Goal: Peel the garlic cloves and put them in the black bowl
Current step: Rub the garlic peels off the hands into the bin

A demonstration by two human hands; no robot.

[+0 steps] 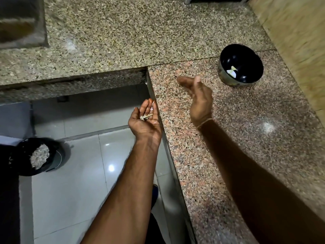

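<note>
The black bowl (pixel 241 65) stands on the pinkish granite counter (pixel 237 138) at the right, with pale garlic pieces (pixel 232 71) at its bottom. My left hand (pixel 145 120) is held palm up just off the counter's edge, cupped loosely, with dry garlic skins and a stem scrap (pixel 146 116) lying in it. My right hand (pixel 197 95) hovers edge-on over the counter, left of the bowl, fingers extended and blurred, holding nothing that I can see.
A black bin (pixel 41 156) with pale waste in it stands on the tiled floor (pixel 84 182) at lower left. A speckled counter (pixel 123 32) runs across the back, with a sink (pixel 19 22) at top left. A tiled wall (pixel 299 41) rises at the right.
</note>
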